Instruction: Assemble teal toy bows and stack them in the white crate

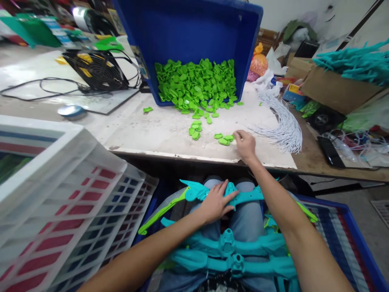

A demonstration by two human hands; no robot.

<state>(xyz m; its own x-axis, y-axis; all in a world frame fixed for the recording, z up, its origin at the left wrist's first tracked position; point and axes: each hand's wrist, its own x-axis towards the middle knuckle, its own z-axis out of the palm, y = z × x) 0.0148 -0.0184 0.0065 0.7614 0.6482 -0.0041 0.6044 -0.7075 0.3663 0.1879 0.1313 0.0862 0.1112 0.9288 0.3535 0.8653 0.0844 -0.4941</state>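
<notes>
Across my lap lies a turquoise toy bow (247,197) with lime-green tipped limbs. My left hand (212,204) rests on its middle, fingers stretched out and spread. Over the table's front edge, my right hand (245,144) is closed in a pinch. Its fingertips are beside a few small green plastic pieces (224,142); whatever is between them is hidden. Another small cluster of green pieces (195,130) lies to the left. More turquoise bow bodies (194,260) lie nearer to me on my lap.
A tilted blue bin (194,28) spills green pieces onto the table (146,138). White cords (285,129) and a phone (330,152) lie right. A fan (97,71) stands left. A white basket (75,202) is at my left, a blue crate (361,243) at my right.
</notes>
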